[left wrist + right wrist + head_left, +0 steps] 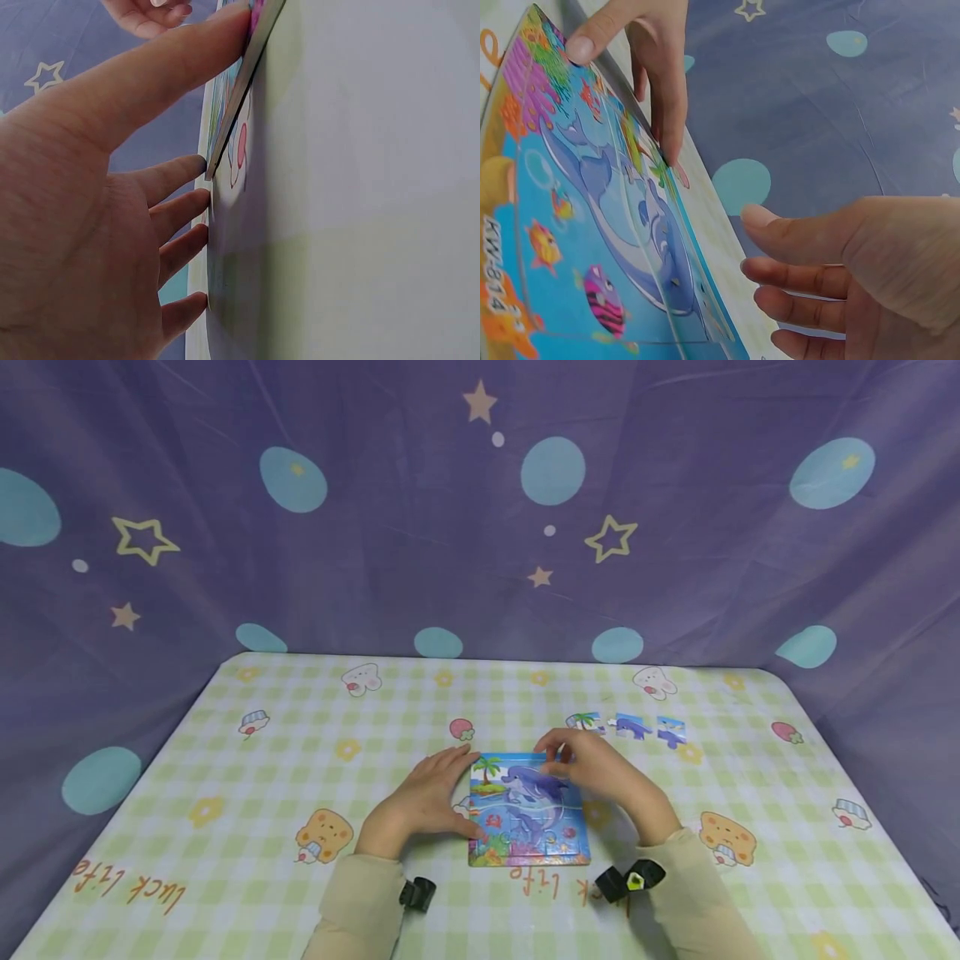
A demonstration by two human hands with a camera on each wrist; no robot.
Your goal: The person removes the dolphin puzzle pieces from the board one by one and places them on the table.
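Note:
A dolphin jigsaw puzzle lies in its flat blue tray on the table, its pictured pieces joined inside a printed border. My left hand is spread at the tray's left side. Its thumb presses on the lower left of the puzzle, while the other fingers reach down to the tablecloth and the tray's upper left edge. Over the upper right corner is my right hand, its fingers loosely bent. In the right wrist view nothing shows between its thumb and fingers.
Three loose picture pieces lie beyond my right hand: one with a palm tree, one with a dolphin and another blue one. A checked cloth covers the table. A purple curtain hangs behind its far edge.

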